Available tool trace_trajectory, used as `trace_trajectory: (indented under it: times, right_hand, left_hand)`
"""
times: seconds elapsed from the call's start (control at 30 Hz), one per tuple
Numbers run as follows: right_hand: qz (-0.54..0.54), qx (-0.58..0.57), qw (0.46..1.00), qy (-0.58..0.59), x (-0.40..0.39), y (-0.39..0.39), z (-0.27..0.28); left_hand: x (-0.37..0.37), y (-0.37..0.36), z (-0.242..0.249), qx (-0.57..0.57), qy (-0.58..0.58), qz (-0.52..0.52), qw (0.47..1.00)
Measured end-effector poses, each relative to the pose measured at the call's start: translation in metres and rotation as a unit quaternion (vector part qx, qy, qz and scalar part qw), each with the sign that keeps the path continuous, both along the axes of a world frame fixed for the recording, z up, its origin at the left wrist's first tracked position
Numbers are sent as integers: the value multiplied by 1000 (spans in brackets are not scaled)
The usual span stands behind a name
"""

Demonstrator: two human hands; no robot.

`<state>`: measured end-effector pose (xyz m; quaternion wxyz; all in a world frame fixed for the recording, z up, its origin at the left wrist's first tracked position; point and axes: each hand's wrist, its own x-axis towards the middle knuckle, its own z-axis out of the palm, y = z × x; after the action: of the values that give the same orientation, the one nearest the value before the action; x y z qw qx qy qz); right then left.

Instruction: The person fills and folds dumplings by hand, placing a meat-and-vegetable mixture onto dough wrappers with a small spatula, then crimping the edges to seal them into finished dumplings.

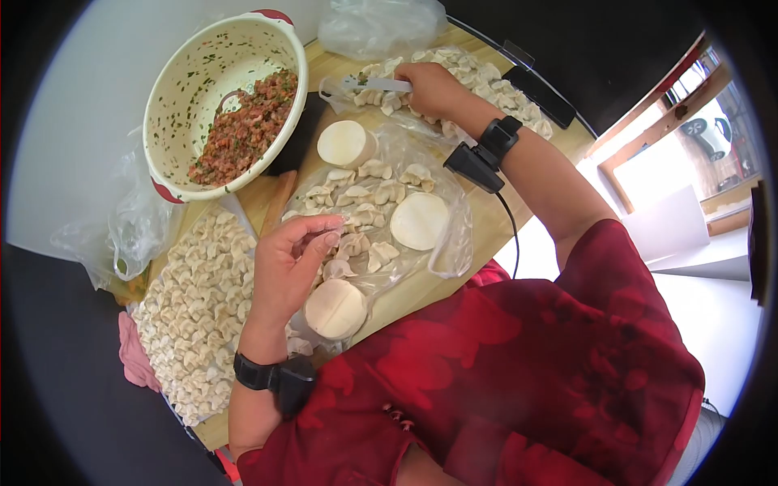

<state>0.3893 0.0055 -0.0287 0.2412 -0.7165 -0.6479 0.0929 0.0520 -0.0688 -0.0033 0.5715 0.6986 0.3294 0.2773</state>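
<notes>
Right fingers (403, 74) around 1 white utensil (379, 83)

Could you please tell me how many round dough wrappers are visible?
3: one wrapper nearest the bowl, another at the plastic's right, a third between left hand and shirt. More may lie hidden underneath.
</notes>
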Motion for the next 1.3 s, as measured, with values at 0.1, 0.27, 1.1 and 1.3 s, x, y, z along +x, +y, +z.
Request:
trace_trajectory:
  times: [0.1, 0.27, 1.1, 1.3]
  right_hand:
    - [2, -14, 1000, 11, -8, -4, 13]
    - [42, 51, 997, -34, -6, 5, -10]
    - [148, -10, 979, 138, -81, -181, -4]
    - [111, -88, 962, 233, -75, -180, -4]
  left_hand:
    - [0, -2, 0, 12, -8, -2, 1000]
    - [1, -2, 3, 1, 9, -4, 1000]
    - [-8, -6, -6, -28, 85, -20, 996]
    - [-12, -14, -6, -40, 55, -30, 997]
